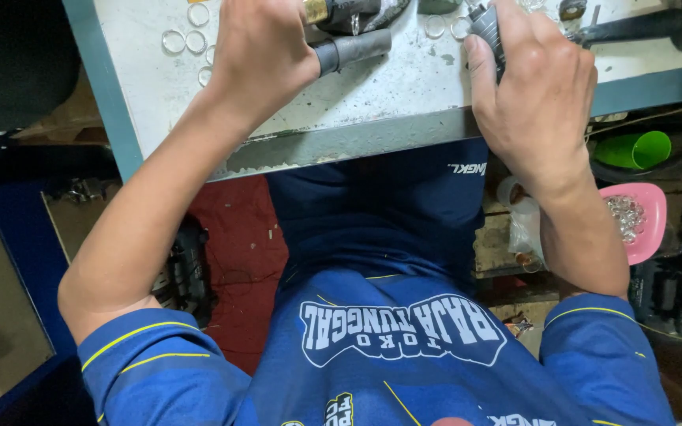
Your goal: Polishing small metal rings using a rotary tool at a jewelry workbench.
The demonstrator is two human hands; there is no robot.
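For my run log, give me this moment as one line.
left hand: gripping grey-handled tool | right hand: gripping dark tool | worktable: clear rings | pink bowl lower right

Left hand [266,55], right hand [534,95] clenched

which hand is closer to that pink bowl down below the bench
Right. The right hand is up at the bench edge, above and just left of the pink bowl. The left hand is far across the bench.
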